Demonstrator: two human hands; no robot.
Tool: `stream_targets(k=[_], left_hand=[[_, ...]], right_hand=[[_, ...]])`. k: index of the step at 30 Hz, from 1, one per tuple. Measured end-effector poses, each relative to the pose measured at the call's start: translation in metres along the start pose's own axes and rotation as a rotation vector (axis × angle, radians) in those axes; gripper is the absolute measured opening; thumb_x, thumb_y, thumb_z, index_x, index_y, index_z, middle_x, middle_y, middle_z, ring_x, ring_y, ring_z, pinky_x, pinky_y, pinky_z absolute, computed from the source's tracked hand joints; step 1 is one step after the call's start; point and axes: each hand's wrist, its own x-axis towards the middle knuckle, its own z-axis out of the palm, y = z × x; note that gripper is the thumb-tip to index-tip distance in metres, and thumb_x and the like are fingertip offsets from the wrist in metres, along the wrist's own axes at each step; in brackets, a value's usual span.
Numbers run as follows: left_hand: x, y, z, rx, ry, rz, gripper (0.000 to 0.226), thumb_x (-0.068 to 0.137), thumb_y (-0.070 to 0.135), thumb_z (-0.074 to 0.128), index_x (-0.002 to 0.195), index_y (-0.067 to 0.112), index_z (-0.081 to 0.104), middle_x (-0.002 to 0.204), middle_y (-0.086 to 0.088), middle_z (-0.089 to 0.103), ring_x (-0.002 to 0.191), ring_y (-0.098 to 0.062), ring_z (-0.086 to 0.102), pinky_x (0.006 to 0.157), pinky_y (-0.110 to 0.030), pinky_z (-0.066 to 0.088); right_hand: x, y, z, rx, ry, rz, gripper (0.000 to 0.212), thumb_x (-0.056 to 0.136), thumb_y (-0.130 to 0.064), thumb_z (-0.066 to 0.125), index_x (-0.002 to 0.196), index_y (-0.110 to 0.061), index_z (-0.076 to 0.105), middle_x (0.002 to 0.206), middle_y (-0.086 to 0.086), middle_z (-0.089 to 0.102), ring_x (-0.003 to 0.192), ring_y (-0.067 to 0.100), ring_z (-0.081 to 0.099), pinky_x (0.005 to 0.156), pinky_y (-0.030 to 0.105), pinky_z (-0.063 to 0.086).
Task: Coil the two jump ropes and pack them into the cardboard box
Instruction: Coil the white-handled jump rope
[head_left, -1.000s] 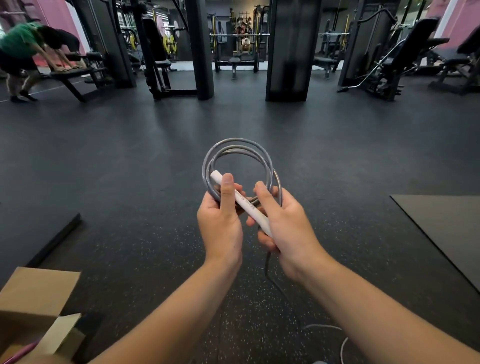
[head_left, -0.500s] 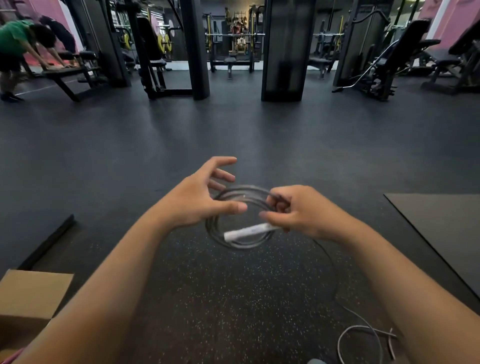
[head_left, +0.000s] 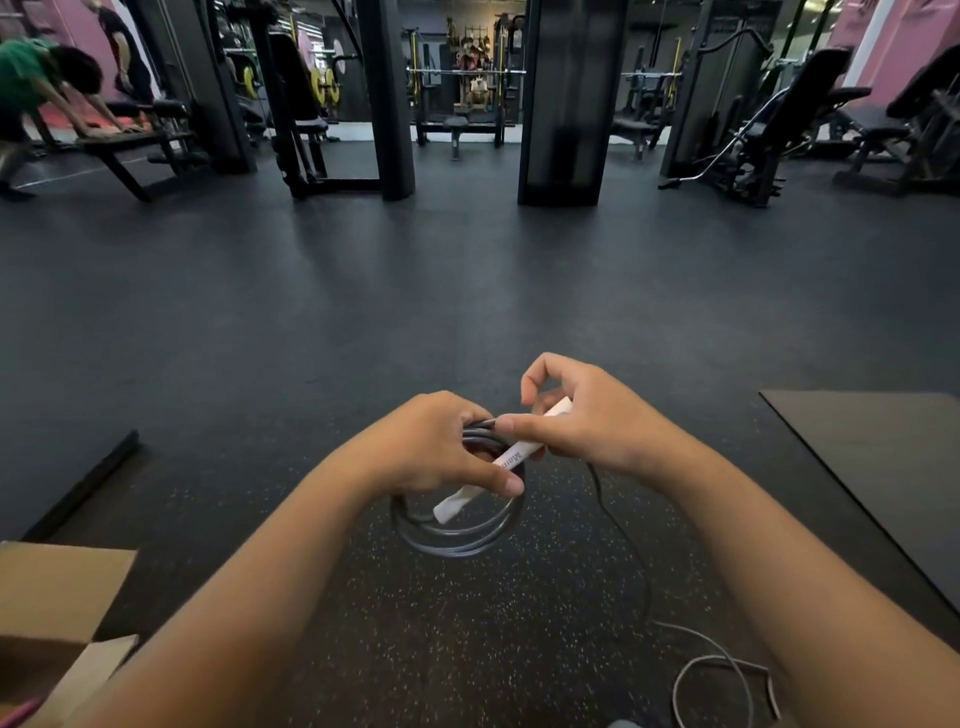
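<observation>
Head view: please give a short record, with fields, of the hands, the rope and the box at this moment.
left hand: grips the coiled grey jump rope
right hand: pinches the white plastic rope handle
loose rope end: trails on the dark speckled rubber floor
brown cardboard box: open, lower left, rope not yet inside

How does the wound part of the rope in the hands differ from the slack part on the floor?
The coil hangs in tight stacked loops gripped by the left hand; the loose rope sprawls in one wide open loop on the floor. The coil looks dark, the loose rope paler. The right hand pinches the white handle. Both are one cord.
</observation>
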Motion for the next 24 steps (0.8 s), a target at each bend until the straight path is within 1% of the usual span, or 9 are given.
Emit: stream_targets(k=[3, 5, 7, 9, 11, 15, 18, 20, 24], left_hand=[[-0.001, -0.001, 0.004, -0.092, 0.003, 0.033, 0.033, 0.07, 0.047, 0.089, 0.094, 0.028, 0.077, 0.085, 0.002, 0.077, 0.08, -0.019, 0.07, 0.078, -0.041, 0.055], [-0.001, -0.004, 0.004, -0.16, -0.012, 0.035, 0.032, 0.071, 0.045, 0.089, 0.092, 0.025, 0.077, 0.081, 0.003, 0.075, 0.073, -0.02, 0.067, 0.074, -0.04, 0.053], [-0.002, -0.005, 0.003, -0.248, -0.023, 0.05, 0.033, 0.071, 0.043, 0.09, 0.09, 0.019, 0.077, 0.076, 0.001, 0.07, 0.069, -0.016, 0.06, 0.071, -0.036, 0.045], [-0.004, -0.004, 0.002, -0.38, -0.011, 0.09, 0.032, 0.072, 0.037, 0.09, 0.092, 0.015, 0.077, 0.076, -0.003, 0.066, 0.069, -0.014, 0.056, 0.069, -0.033, 0.042], [-0.006, -0.003, -0.001, -0.525, 0.016, 0.136, 0.027, 0.074, 0.033, 0.088, 0.087, 0.013, 0.076, 0.071, -0.006, 0.058, 0.056, -0.012, 0.045, 0.052, -0.025, 0.034], [-0.007, -0.003, -0.008, -0.832, 0.083, 0.193, 0.014, 0.081, 0.029, 0.08, 0.083, 0.016, 0.075, 0.067, -0.007, 0.055, 0.045, -0.006, 0.026, 0.038, -0.021, 0.015], [-0.003, -0.002, -0.01, -1.134, 0.263, 0.145, 0.032, 0.076, 0.036, 0.075, 0.092, 0.009, 0.069, 0.067, 0.002, 0.061, 0.04, 0.001, 0.025, 0.034, -0.015, 0.013], [0.001, -0.001, -0.01, -1.297, 0.409, 0.106, 0.038, 0.072, 0.043, 0.072, 0.091, 0.011, 0.066, 0.063, 0.011, 0.059, 0.038, 0.0, 0.024, 0.034, -0.016, 0.011], [0.007, 0.003, 0.003, -1.401, 0.554, 0.071, 0.03, 0.073, 0.048, 0.076, 0.081, 0.02, 0.069, 0.079, 0.006, 0.06, 0.04, -0.002, 0.019, 0.033, -0.019, 0.013]], right_hand=[[0.002, 0.002, 0.007, -0.055, 0.053, -0.055, 0.03, 0.088, -0.044, 0.075, 0.088, -0.021, 0.056, 0.062, -0.005, 0.064, 0.051, 0.004, 0.052, 0.058, 0.028, 0.042], [0.001, 0.0, 0.009, -0.049, 0.086, -0.078, 0.034, 0.092, -0.052, 0.068, 0.085, -0.021, 0.057, 0.058, -0.007, 0.06, 0.05, 0.005, 0.05, 0.057, 0.028, 0.042], [-0.001, -0.006, 0.007, 0.081, 0.07, -0.061, 0.048, 0.094, -0.065, 0.053, 0.085, -0.017, 0.058, 0.055, -0.003, 0.057, 0.049, 0.012, 0.049, 0.052, 0.029, 0.04], [-0.003, -0.01, 0.001, 0.275, 0.002, -0.019, 0.069, 0.09, -0.077, 0.034, 0.084, -0.015, 0.063, 0.055, 0.01, 0.056, 0.05, 0.023, 0.047, 0.048, 0.029, 0.037], [-0.004, -0.006, -0.006, 0.355, -0.015, 0.017, 0.082, 0.085, -0.086, 0.026, 0.08, -0.014, 0.066, 0.054, 0.016, 0.05, 0.048, 0.025, 0.044, 0.048, 0.03, 0.039], [-0.005, 0.016, -0.023, 0.251, 0.113, 0.069, 0.082, 0.093, -0.076, 0.035, 0.066, -0.005, 0.066, 0.058, 0.019, 0.037, 0.045, 0.023, 0.042, 0.054, 0.03, 0.045], [-0.006, 0.033, -0.028, 0.225, 0.127, 0.148, 0.08, 0.091, -0.075, 0.043, 0.063, -0.003, 0.064, 0.056, 0.014, 0.036, 0.047, 0.022, 0.039, 0.053, 0.03, 0.039], [-0.005, 0.035, -0.02, 0.277, 0.072, 0.17, 0.078, 0.089, -0.079, 0.043, 0.069, -0.008, 0.068, 0.061, 0.008, 0.045, 0.053, 0.02, 0.035, 0.05, 0.03, 0.028], [-0.003, 0.013, 0.016, 0.505, 0.045, 0.034, 0.074, 0.084, -0.082, 0.039, 0.1, -0.019, 0.074, 0.083, 0.006, 0.065, 0.055, 0.012, 0.038, 0.048, 0.026, 0.022]])
